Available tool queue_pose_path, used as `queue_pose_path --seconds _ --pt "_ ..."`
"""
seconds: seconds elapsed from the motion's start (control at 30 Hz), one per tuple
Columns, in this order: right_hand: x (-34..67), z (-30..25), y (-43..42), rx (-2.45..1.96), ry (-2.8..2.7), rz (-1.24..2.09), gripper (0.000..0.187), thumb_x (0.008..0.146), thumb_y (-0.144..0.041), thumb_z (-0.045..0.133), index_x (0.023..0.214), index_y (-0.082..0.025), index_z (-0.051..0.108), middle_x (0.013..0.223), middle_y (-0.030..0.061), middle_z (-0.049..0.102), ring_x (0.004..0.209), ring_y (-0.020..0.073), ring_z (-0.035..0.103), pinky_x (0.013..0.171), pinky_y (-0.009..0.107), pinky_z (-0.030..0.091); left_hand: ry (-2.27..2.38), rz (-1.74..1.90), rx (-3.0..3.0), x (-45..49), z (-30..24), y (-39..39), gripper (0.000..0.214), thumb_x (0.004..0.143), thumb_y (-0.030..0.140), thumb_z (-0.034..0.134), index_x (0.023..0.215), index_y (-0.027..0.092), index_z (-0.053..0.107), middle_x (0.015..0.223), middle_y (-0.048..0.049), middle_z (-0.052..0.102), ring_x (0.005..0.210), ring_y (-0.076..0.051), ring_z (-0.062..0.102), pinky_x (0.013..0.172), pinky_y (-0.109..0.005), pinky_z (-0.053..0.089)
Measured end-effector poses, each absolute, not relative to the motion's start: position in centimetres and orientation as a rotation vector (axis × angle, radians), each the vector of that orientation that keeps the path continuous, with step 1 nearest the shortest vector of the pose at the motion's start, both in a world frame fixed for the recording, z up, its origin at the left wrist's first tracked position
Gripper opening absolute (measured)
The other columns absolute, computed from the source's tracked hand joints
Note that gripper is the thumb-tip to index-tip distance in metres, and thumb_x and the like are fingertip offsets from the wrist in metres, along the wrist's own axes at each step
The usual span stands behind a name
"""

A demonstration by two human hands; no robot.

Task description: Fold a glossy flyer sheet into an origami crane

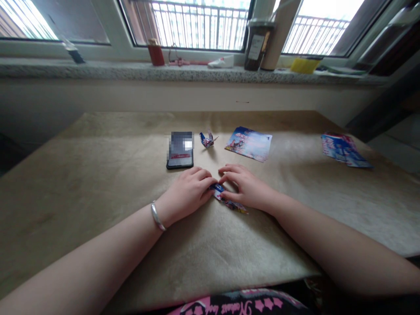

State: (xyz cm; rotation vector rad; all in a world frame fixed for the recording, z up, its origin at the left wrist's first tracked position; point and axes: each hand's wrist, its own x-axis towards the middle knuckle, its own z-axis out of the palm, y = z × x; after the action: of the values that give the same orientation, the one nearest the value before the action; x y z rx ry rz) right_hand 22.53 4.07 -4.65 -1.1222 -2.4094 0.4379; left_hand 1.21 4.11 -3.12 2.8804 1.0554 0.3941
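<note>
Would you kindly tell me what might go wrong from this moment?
The folded paper is narrow, so a crease pressed there might go crooked. The left hand could nudge the phone just beyond it by sliding forward. The small paper figure beside the phone looks light and might tip if bumped.

The bracelet (pixel 157 217) looks like shiny metal, the folded strip (pixel 233 205) smooth paper, the sill (pixel 131 75) speckled stone.

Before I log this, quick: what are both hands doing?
Left hand: closed, holding one end of the folded paper.
Right hand: partly open, over the same paper.
</note>
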Motion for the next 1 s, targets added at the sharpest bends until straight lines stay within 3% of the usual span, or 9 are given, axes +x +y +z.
queue_pose_path --seconds 0.23,0.4,0.6,0.8,1.0 --pt "22.38 -4.43 3.93 -1.117 -2.387 0.435 0.02 0.076 -0.035 0.069 0.09 -0.022 0.067 0.119 0.0083 0.061 0.116 0.0227 0.052 0.101 0.042 0.04 1.057 0.464 2.792 1.09 -3.49 4.28 0.017 0.088 0.029 0.055 0.099 0.016 0.057 0.101 -0.008 0.058 0.101 -0.023 0.05 0.09 -0.04 0.045" --pt "22.25 -4.25 3.68 -1.105 -2.276 0.488 0.002 0.077 -0.024 0.064 0.079 -0.022 0.066 0.109 0.0042 0.067 0.102 0.0174 0.061 0.091 0.034 0.047 1.013 0.547 2.748 0.96 -3.51 4.39 0.017 0.086 0.032 0.058 0.092 0.016 0.054 0.092 -0.0062 0.059 0.089 -0.02 0.054 0.077 -0.033 0.047" --pt "22.08 -3.87 3.64 -1.11 -2.362 0.441 0.016 0.077 -0.026 0.065 0.092 -0.02 0.066 0.103 0.0047 0.069 0.102 0.0202 0.059 0.093 0.036 0.045 0.947 0.621 2.608 0.95 -3.35 4.41 0.005 0.085 0.021 0.057 0.089 0.017 0.055 0.086 -0.0019 0.057 0.075 -0.013 0.055 0.067 -0.024 0.046" --pt "22.33 -3.69 3.58 -1.112 -2.332 0.293 0.006 0.078 -0.021 0.063 0.084 -0.021 0.064 0.101 0.0033 0.068 0.098 0.02 0.058 0.088 0.035 0.046 0.838 0.814 2.541 1.02 -3.68 4.27 0.023 0.084 0.011 0.055 0.106 0.018 0.057 0.1 -0.0046 0.054 0.08 -0.011 0.055 0.073 -0.023 0.049" --pt "22.45 -3.67 3.71 -1.133 -2.328 0.215 0.004 0.081 -0.024 0.062 0.084 -0.022 0.064 0.094 0.0033 0.066 0.093 0.0191 0.057 0.082 0.031 0.046 0.833 0.702 2.683 0.99 -3.29 4.21 0.029 0.084 0.011 0.053 0.111 0.02 0.058 0.1 -0.0058 0.06 0.089 -0.016 0.056 0.079 -0.03 0.048"
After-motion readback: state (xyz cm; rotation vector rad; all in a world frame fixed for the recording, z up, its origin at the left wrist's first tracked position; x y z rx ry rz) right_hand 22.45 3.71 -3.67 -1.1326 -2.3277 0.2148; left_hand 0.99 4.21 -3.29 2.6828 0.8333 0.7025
